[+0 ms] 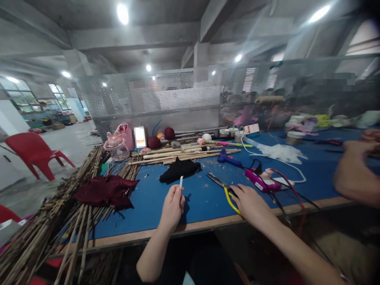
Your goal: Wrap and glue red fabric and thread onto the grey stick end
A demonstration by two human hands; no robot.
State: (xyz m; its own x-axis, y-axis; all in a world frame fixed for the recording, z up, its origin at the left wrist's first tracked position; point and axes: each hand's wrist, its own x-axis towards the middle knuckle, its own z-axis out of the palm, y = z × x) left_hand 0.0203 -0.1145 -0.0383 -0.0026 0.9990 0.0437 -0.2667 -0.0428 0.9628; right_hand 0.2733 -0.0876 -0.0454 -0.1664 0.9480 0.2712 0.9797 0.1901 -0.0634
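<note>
My left hand (173, 204) is closed in a pinch around a small white strip (181, 182), which sticks up above the fingertips; its exact kind is unclear. My right hand (247, 201) lies over the yellow handles of a pair of scissors (218, 180), fingers curled at the grips and partly hiding them. The metal blades point away to the left, close to the blue table surface. Just beyond my left hand is a crumpled black cloth (179, 171). A dark red cloth (105, 191) rests on sticks farther left.
Bundled dry sticks (38, 221) spread over the table's left end. A purple device (263, 181) with cables, a blue tool (228, 158) and clear plastic (280, 152) lie to the right. Another person's arm (354, 170) rests at far right. Perforated metal panels (175, 99) stand behind.
</note>
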